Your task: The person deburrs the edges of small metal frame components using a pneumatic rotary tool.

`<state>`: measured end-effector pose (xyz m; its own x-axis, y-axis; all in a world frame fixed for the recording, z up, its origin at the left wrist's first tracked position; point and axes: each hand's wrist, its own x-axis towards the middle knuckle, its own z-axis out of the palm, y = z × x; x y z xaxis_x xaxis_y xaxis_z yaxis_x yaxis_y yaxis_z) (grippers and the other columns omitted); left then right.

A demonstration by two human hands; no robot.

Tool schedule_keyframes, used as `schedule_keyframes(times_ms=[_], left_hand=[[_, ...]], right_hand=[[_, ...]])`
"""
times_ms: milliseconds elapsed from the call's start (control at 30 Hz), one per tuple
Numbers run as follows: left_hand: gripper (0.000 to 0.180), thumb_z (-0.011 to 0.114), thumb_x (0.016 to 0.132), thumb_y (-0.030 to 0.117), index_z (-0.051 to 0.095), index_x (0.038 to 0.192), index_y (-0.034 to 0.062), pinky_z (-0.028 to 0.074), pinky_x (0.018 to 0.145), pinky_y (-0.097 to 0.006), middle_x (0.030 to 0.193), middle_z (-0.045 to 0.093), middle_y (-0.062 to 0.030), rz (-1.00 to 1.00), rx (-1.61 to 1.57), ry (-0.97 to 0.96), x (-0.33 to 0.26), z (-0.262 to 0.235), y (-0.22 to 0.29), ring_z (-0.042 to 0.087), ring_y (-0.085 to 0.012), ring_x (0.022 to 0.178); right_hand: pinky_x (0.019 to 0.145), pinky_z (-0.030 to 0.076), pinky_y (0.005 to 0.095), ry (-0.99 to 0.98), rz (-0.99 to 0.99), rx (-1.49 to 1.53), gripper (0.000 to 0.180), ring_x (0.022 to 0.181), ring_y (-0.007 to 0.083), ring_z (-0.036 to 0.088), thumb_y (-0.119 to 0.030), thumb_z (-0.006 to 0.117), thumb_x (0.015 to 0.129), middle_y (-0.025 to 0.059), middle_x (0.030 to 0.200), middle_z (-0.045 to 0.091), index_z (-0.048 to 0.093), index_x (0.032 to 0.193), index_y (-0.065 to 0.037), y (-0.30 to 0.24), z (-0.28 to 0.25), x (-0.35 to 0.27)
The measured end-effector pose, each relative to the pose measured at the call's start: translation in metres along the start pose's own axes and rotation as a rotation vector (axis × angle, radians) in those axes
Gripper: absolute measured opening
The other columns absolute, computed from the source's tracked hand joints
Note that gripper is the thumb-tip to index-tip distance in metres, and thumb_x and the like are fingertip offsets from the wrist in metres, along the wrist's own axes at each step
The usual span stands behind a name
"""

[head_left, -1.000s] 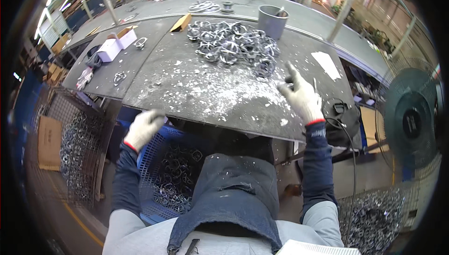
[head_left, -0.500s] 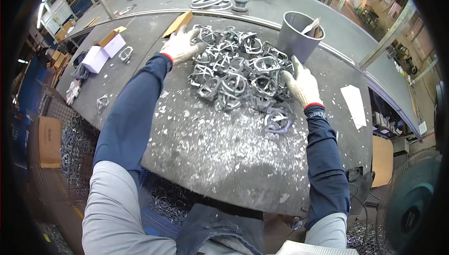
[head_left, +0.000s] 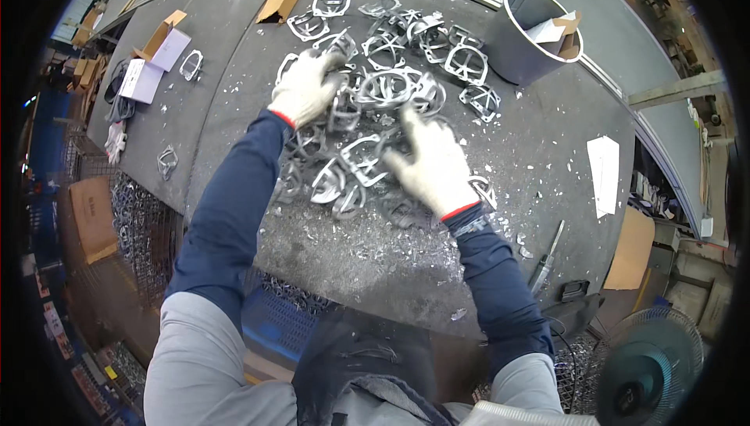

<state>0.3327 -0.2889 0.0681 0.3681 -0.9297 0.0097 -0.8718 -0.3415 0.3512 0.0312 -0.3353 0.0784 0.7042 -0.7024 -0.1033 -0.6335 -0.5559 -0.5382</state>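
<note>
We see the grey worktable point(head_left: 234, 105) carrying a heap of metal ring castings point(head_left: 383, 98), which lies under and beyond both sets of fingers. Right of the fingers stands a grey bucket point(head_left: 512, 51). Our right hand point(head_left: 433, 164) rests flat, fingers spread over the heap; our left hand point(head_left: 305, 90) curls, fingers closed around one casting.

i see white gloves with red cuffs on the left hand point(head_left: 306, 88) and right hand point(head_left: 434, 166); silver metal frames point(head_left: 391, 86); grey speckled table point(head_left: 375, 254); grey bucket point(head_left: 522, 35); navy sleeves point(head_left: 226, 215).
</note>
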Motion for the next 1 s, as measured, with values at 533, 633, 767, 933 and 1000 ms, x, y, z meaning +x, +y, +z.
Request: schedule_keyframes(times_ms=[533, 633, 767, 933, 1000], left_hand=[[0.086, 0.076, 0.097, 0.054, 0.056, 0.165, 0.0052, 0.043, 0.124, -0.065, 0.169, 0.058, -0.0261, -0.385, 0.027, 0.514, -0.239, 0.063, 0.001, 0.058, -0.0516, 0.149], [0.082, 0.075, 0.102, 0.051, 0.056, 0.164, -0.0005, 0.042, 0.127, -0.063, 0.169, 0.058, -0.0276, -0.410, -0.041, 0.565, -0.211, 0.071, 0.015, 0.057, -0.0503, 0.151], [0.064, 0.074, 0.105, 0.029, 0.063, 0.158, -0.0034, 0.046, 0.129, -0.057, 0.165, 0.061, -0.0298, -0.259, -0.348, 0.633, -0.172, 0.073, 0.038, 0.058, -0.0497, 0.154], [0.025, 0.076, 0.104, 0.010, 0.083, 0.126, -0.0008, 0.064, 0.110, -0.044, 0.138, 0.081, -0.0276, -0.222, -0.354, 0.671, -0.151, 0.026, 0.022, 0.080, -0.0403, 0.128], [0.024, 0.080, 0.105, 0.015, 0.083, 0.125, 0.0018, 0.062, 0.112, -0.047, 0.136, 0.082, -0.0235, -0.172, -0.216, 0.798, -0.111, 0.005, 0.004, 0.081, -0.0389, 0.125]], right_hand=[[0.109, 0.061, 0.0502, 0.279, -0.136, -0.250, 0.052, 0.132, 0.0417, 0.074, -0.039, 0.078, 0.106, 0.0256, 0.146, 0.071, 0.072, 0.154, -0.019, 0.035, -0.088, 0.112], [0.115, 0.057, 0.0531, 0.193, -0.127, -0.363, 0.070, 0.135, 0.0451, 0.071, -0.056, 0.072, 0.106, 0.0292, 0.148, 0.070, 0.062, 0.167, -0.022, 0.016, -0.087, 0.197], [0.117, 0.057, 0.0544, 0.098, -0.098, -0.440, 0.077, 0.135, 0.0474, 0.072, -0.058, 0.071, 0.107, 0.0285, 0.146, 0.072, 0.054, 0.174, -0.025, 0.031, -0.073, 0.283], [0.106, 0.063, 0.0531, -0.030, -0.179, -0.441, 0.054, 0.122, 0.0429, 0.078, -0.055, 0.076, 0.104, 0.0213, 0.129, 0.080, 0.074, 0.144, -0.019, 0.001, -0.040, 0.236], [0.098, 0.064, 0.0539, -0.015, -0.208, -0.463, 0.047, 0.114, 0.0433, 0.080, -0.051, 0.077, 0.104, 0.0210, 0.122, 0.080, 0.076, 0.138, -0.018, -0.001, -0.037, 0.205]])
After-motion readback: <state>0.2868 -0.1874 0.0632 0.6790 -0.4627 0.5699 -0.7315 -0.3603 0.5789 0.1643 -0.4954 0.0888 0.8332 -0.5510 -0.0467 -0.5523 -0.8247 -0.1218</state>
